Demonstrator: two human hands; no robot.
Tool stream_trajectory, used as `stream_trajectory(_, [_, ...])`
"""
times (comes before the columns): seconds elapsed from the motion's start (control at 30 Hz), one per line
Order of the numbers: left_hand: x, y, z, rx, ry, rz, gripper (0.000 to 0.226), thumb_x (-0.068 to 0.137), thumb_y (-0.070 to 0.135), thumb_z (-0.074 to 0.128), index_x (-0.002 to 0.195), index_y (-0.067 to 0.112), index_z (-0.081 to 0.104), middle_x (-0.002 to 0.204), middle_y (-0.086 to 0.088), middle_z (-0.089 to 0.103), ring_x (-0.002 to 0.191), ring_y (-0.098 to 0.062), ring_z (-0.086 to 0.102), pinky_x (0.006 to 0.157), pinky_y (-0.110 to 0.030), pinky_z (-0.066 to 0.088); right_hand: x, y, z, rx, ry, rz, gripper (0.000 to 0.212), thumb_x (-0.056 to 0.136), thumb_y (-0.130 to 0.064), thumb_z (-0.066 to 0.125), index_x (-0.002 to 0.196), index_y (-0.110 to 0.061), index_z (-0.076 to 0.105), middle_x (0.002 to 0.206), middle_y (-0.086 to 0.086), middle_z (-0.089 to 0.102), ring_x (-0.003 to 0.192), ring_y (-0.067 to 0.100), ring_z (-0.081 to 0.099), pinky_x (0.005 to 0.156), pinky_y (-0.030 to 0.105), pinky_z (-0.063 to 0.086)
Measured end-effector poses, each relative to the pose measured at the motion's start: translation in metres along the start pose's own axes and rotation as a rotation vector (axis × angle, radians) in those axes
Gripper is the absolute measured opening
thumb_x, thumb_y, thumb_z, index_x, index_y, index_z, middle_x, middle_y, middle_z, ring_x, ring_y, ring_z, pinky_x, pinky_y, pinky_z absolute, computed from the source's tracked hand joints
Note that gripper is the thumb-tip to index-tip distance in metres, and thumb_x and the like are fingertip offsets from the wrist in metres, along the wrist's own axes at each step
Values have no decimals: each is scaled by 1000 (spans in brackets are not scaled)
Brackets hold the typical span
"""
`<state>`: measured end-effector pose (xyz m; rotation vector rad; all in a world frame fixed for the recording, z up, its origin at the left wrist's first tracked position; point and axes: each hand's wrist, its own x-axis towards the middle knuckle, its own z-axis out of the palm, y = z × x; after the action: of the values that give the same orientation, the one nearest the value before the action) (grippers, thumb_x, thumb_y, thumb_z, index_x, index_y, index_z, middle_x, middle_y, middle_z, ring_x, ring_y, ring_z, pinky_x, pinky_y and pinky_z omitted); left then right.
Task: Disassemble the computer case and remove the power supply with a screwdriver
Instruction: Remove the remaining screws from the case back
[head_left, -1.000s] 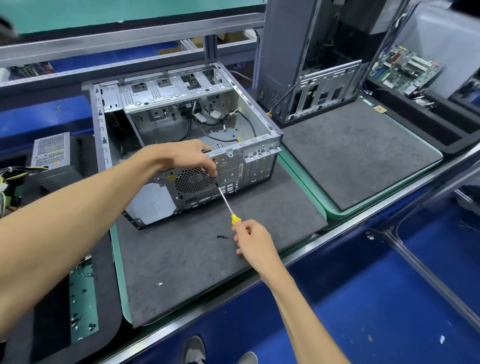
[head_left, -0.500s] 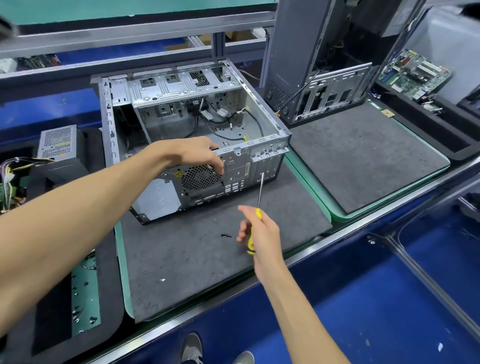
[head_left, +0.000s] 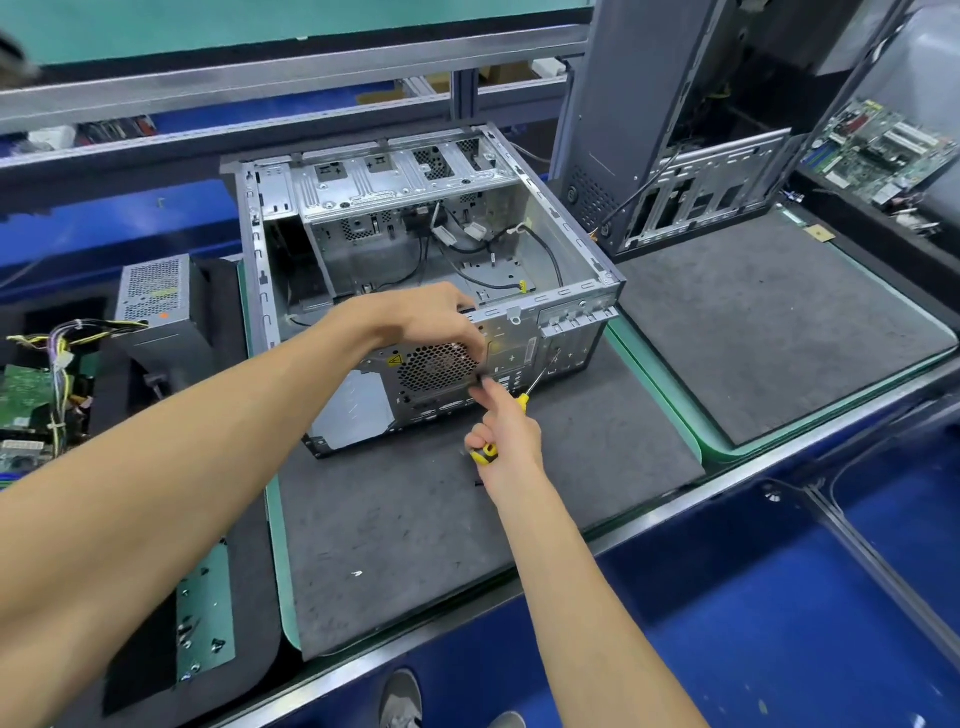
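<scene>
— What is seen at the far left?

— A removed power supply (head_left: 156, 291) is stood on the dark tray, well apart from the open computer case (head_left: 415, 280) laid on the grey mat (head_left: 415, 545).

— And the hands?

— The case's rear top edge is gripped by the left hand (head_left: 426, 322), fingers curled over it. The screwdriver (head_left: 511, 410) is clenched in the right hand (head_left: 506, 436), whose fingertips appear to pinch something small at the rear panel.
</scene>
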<state>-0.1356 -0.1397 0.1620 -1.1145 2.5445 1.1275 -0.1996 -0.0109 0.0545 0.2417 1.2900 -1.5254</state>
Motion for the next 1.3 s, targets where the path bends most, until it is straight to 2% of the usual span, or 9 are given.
stream_trajectory(0.23, [0, 0, -1, 9, 1, 9, 57, 59, 46, 72, 95, 3, 66, 81, -5, 60, 70, -18, 50, 66, -37, 40, 0, -9, -4, -6, -68, 19, 18, 92, -17, 72, 97, 1, 71, 47, -7, 24, 46, 10, 17, 40, 22, 21])
stream_trajectory(0.47, [5, -5, 0, -12, 11, 42, 22, 73, 35, 77, 81, 15, 71, 63, 10, 64, 56, -7, 52, 59, -28, 39, -1, -21, -18, -76, -39, -58, 16, 95, -16, 65, 90, -2, 69, 49, -7, 23, 41, 9, 20, 38, 21, 23])
stream_trajectory(0.6, [5, -7, 0, 45, 54, 56, 29, 75, 49, 76, 84, 22, 72, 70, 9, 65, 64, -12, 53, 60, -28, 38, -13, -18, -41, -138, -32, -67, 26, 99, -29, 60, 81, -10, 57, 50, -6, 25, 40, 10, 24, 38, 22, 25])
stream_trajectory(0.8, [-1, -7, 0, 129, 108, 27, 61, 71, 83, 61, 69, 22, 62, 48, 12, 45, 41, -5, 38, 54, -30, 30, -44, 13, -61, -114, -201, 25, 30, 101, -26, 40, 82, -9, 55, 52, -1, 41, 43, 13, 38, 44, 25, 37])
stream_trajectory(0.87, [-10, -10, -2, 157, 66, 36, 60, 71, 86, 57, 72, 27, 63, 57, 12, 53, 46, -5, 45, 56, -29, 34, -52, 22, -66, -173, -242, 46, 28, 100, -24, 37, 86, -9, 55, 55, 0, 44, 46, 15, 41, 45, 26, 38])
stream_trajectory(0.97, [-28, -24, -9, 160, 39, 75, 43, 79, 74, 62, 94, 35, 69, 85, 9, 69, 71, -9, 61, 65, -30, 45, -62, 31, -73, -344, -270, 47, 25, 102, -31, 41, 90, -14, 54, 60, -2, 47, 46, 14, 41, 41, 22, 32])
stream_trajectory(1.03, [-38, -36, -11, 118, 30, 56, 29, 85, 56, 70, 89, 27, 66, 79, 5, 67, 68, -16, 60, 68, -34, 50, -67, 39, -78, -494, -283, -13, 27, 103, -40, 46, 95, -16, 56, 59, -4, 44, 45, 11, 32, 38, 20, 23])
stream_trajectory(1.13, [-44, -46, -4, 50, 52, 4, 30, 86, 27, 76, 75, 7, 56, 67, -2, 57, 62, -18, 56, 61, -31, 53, -72, 52, -75, -592, -297, -40, 32, 102, -44, 46, 98, -17, 63, 58, -5, 35, 47, 11, 22, 39, 21, 16])
stream_trajectory(1.3, [-41, -46, -4, 29, 45, -54, 32, 83, 26, 79, 85, 1, 59, 75, -12, 62, 75, -32, 68, 81, -49, 60, -77, 61, -63, -646, -329, -45, 32, 102, -39, 45, 95, -18, 67, 54, -9, 33, 43, 10, 22, 39, 21, 17])
